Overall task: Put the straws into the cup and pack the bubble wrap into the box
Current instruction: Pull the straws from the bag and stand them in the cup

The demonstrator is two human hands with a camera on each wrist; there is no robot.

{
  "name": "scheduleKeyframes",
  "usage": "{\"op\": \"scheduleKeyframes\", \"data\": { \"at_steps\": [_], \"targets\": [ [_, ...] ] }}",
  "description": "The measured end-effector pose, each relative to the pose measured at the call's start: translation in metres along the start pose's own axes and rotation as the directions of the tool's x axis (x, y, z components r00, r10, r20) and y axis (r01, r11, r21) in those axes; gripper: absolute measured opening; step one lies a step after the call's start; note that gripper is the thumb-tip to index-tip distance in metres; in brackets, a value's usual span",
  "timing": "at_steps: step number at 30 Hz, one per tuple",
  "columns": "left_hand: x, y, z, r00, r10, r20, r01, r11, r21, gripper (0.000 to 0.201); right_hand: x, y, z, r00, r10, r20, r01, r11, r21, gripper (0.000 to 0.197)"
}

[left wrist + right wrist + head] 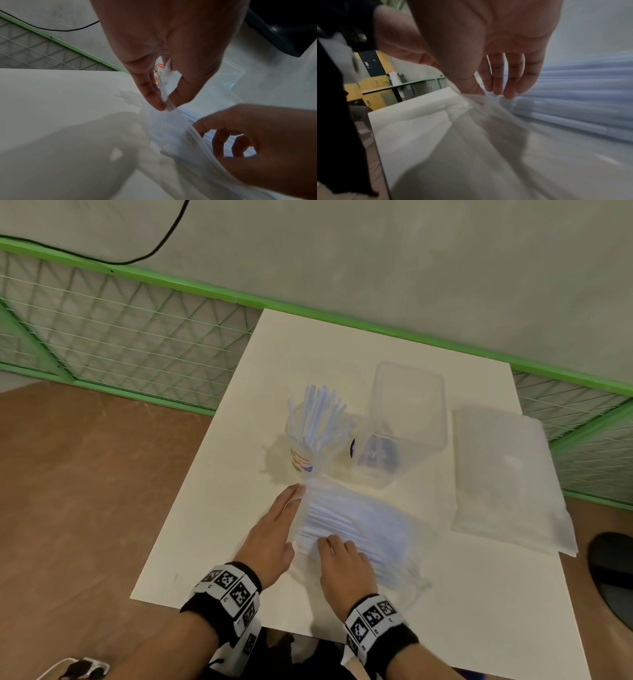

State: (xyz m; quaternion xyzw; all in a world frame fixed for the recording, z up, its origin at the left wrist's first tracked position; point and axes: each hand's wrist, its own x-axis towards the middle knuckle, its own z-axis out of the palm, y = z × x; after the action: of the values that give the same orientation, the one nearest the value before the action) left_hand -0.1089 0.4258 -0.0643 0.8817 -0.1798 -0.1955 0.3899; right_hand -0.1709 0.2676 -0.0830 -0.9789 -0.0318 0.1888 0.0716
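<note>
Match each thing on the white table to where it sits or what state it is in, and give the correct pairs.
Things:
1. cup
2. clear box
3. bag of straws
4. left hand

States:
A. lying flat under both hands
B. pinching the bag's edge
C. standing with straws upright in it
D. open, right of the cup

Pairs: 1-C, 2-D, 3-A, 4-B

The bag [496, 135] smears to a blur across the lower right-wrist frame. The right hand [346, 563] hides its own fingertips in the head view. A dark object [613, 573] is cut by the right edge.
</note>
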Motion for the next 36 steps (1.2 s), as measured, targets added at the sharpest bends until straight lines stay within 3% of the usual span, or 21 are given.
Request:
{"op": "scheduleKeyframes", "data": {
  "at_steps": [11,16,23,27,36],
  "targets": [
    [-0.005,-0.001,0.000,1.000,0.018,-0.012,-0.018,1.000,0.000,0.097,0.005,-0.004,0.013,0.990,0.049,-0.129,-0.060,0.995,-0.084,0.050],
    [-0.007,-0.002,0.002,1.000,0.021,-0.011,-0.021,1.000,-0.007,0.097,0.006,-0.005,0.015,0.989,0.063,-0.134,-0.075,0.994,-0.084,0.042],
    [-0.007,-0.003,0.001,0.999,0.037,-0.019,-0.037,0.999,-0.002,0.097,0.008,-0.007,0.016,0.988,0.092,-0.124,-0.103,0.991,-0.086,0.045],
    [-0.006,-0.003,0.001,0.999,0.039,-0.021,-0.039,0.999,-0.001,0.097,0.014,-0.008,0.013,0.987,0.109,-0.121,-0.122,0.987,-0.105,0.033],
    [-0.007,0.001,0.000,0.999,0.031,-0.024,-0.031,1.000,0.000,0.097,0.020,-0.006,0.015,0.987,0.127,-0.097,-0.137,0.984,-0.113,0.035]
  ]
}}
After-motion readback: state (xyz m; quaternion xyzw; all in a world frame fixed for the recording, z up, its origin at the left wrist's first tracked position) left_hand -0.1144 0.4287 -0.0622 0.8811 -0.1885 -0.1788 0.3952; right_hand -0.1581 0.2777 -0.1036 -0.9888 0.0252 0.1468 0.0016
